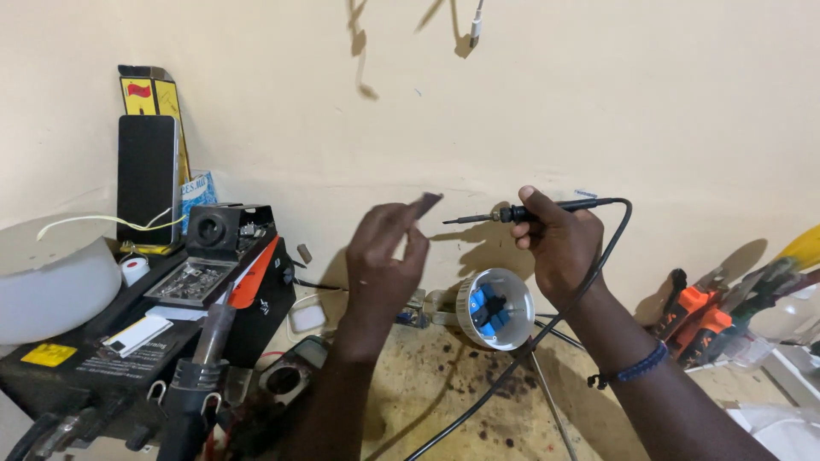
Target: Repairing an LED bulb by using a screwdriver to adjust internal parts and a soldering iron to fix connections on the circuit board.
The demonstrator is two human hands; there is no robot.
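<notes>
My right hand (559,248) grips a black soldering iron (512,213), held level with its thin tip pointing left toward my other hand. Its black cable (547,329) loops down past my wrist to the bench. My left hand (384,256) is raised in front of the wall and pinches a small dark flat piece (425,201) between fingertips, a short gap from the iron's tip. Below and between the hands lies a white round bulb housing (495,309) with blue parts inside.
A black rework station (137,329) stands at left with a hot-air handle (201,376), a phone (148,179) propped on it and a white dome (51,282) beside it. Orange-handled tools (696,320) lie at right. The stained bench (444,401) runs along a cream wall.
</notes>
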